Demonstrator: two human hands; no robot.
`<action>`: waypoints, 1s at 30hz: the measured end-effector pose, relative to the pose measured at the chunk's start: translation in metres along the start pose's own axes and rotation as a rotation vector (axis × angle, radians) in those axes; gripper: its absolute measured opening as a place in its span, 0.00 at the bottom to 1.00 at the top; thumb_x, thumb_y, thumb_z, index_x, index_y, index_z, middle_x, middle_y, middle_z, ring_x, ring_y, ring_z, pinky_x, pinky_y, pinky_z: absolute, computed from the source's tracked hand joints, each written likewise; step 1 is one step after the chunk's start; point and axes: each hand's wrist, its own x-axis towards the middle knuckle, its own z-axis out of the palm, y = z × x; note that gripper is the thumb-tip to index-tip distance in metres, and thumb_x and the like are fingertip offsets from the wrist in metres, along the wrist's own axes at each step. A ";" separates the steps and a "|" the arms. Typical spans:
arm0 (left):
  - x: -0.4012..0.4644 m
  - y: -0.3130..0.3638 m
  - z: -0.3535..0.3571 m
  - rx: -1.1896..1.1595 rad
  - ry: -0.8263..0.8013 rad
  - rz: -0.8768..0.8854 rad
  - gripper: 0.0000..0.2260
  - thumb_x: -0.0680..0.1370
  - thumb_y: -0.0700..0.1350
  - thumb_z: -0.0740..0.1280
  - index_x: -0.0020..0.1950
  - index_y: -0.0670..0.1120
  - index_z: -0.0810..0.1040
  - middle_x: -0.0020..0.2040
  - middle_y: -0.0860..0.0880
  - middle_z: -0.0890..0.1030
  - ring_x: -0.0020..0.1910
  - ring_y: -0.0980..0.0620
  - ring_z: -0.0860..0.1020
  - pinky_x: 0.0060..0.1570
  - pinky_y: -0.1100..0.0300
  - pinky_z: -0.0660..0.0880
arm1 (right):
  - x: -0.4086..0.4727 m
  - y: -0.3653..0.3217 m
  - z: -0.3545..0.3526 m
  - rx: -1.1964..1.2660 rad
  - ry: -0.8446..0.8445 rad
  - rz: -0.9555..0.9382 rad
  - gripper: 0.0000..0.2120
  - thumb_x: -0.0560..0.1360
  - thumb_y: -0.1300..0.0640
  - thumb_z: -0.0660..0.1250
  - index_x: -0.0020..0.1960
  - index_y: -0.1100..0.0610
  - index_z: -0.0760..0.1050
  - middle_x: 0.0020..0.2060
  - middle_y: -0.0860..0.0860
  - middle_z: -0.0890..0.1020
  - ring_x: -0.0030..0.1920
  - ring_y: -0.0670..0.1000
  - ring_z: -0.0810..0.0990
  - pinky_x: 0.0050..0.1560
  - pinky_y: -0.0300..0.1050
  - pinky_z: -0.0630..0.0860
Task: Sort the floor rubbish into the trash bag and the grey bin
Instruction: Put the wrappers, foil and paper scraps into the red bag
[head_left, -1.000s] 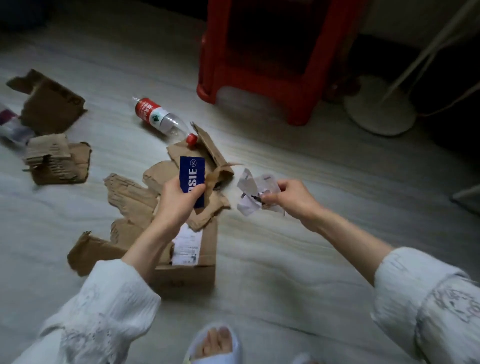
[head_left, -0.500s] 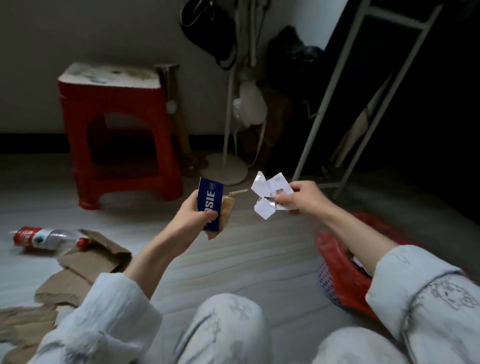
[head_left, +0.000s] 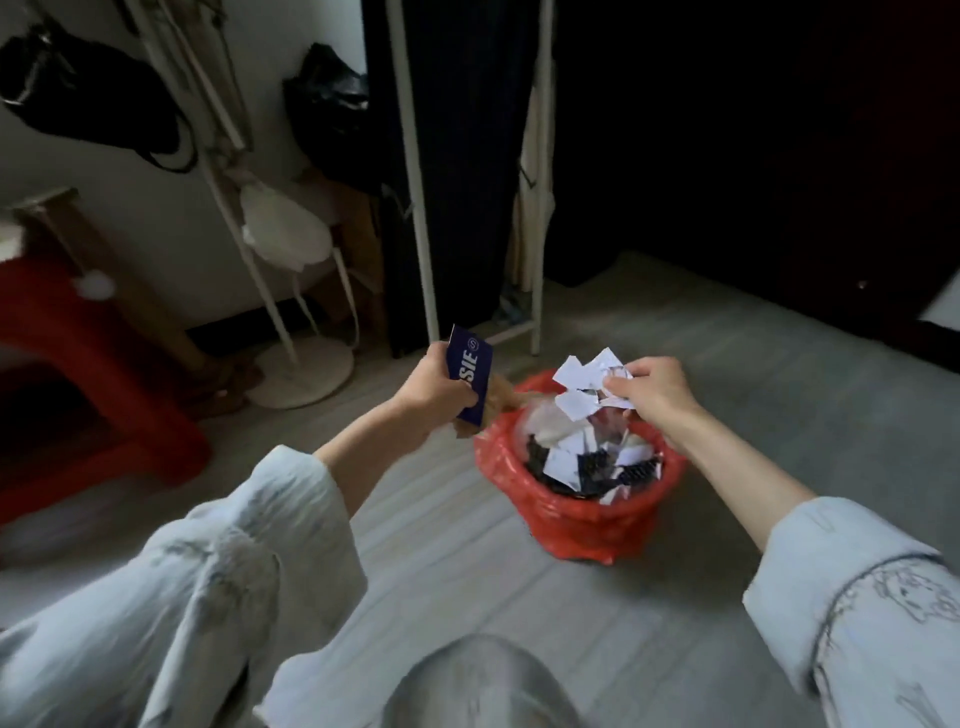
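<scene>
Pinched in the right hand (head_left: 655, 391): a clump of white paper scraps (head_left: 589, 383), held over the far rim of the red trash bag (head_left: 582, 525). Left hand (head_left: 435, 385) grips a blue card (head_left: 471, 378) with brown cardboard (head_left: 500, 400) behind it, just beside the bag's left rim. Bag sits on the floor (head_left: 467, 582), filled with white and dark paper pieces (head_left: 592, 460).

Home bedroom (clothes rack (head_left: 415, 171), hanging bags (head_left: 88, 93))

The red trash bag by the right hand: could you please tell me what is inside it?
The red trash bag holds white paper scraps and dark wrapper pieces piled near its rim; anything beneath them is covered.
</scene>
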 end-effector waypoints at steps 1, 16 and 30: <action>0.014 -0.004 0.016 -0.012 -0.009 0.006 0.26 0.72 0.28 0.63 0.67 0.41 0.62 0.49 0.48 0.73 0.54 0.47 0.73 0.53 0.48 0.75 | 0.009 0.013 -0.002 -0.006 0.032 0.032 0.06 0.72 0.61 0.70 0.37 0.60 0.76 0.33 0.54 0.78 0.30 0.51 0.75 0.39 0.47 0.73; 0.115 -0.129 0.146 1.139 -0.105 0.499 0.35 0.72 0.44 0.70 0.75 0.50 0.56 0.67 0.40 0.65 0.63 0.39 0.67 0.59 0.48 0.70 | 0.063 0.159 0.026 -0.683 -0.068 -0.170 0.24 0.79 0.52 0.60 0.72 0.57 0.63 0.72 0.55 0.64 0.73 0.55 0.59 0.72 0.42 0.53; 0.121 -0.138 0.147 1.134 -0.029 0.333 0.30 0.76 0.58 0.58 0.73 0.45 0.55 0.61 0.43 0.68 0.56 0.44 0.67 0.57 0.50 0.64 | 0.072 0.183 0.049 -0.987 -0.289 -0.187 0.26 0.80 0.43 0.48 0.75 0.48 0.52 0.77 0.50 0.46 0.76 0.50 0.39 0.74 0.58 0.35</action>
